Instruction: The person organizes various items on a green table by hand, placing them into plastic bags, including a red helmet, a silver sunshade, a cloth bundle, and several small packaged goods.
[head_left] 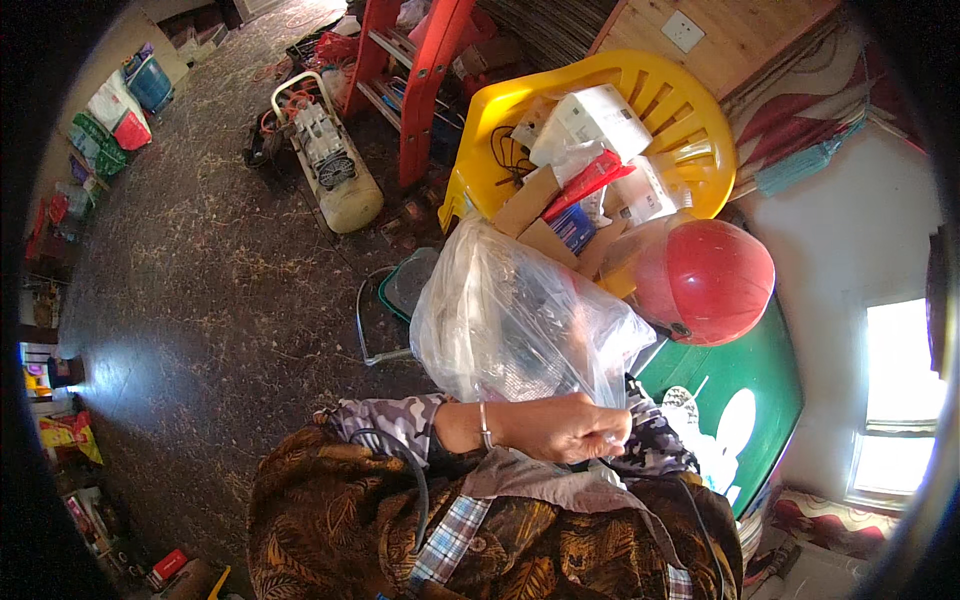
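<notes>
My left hand (570,427) reaches across in front of my body, its fingers closed on the gathered edge of a large clear plastic bag (480,310). A thin bracelet circles that wrist. The bag stands puffed out and wrinkled just beyond the hand, and pale contents show dimly through it. My right forearm, in a camouflage sleeve (655,445), goes up behind the bag's near right edge. A faint skin-toned patch shows through the plastic there, but my right hand's fingers cannot be made out.
A red helmet (715,285) rests on a green table (770,375) at the right. Behind the bag, a yellow plastic chair (715,130) holds boxes and an open carton (527,200). An air compressor (335,165) and a red ladder (425,100) stand on the dark floor. Goods line the left wall.
</notes>
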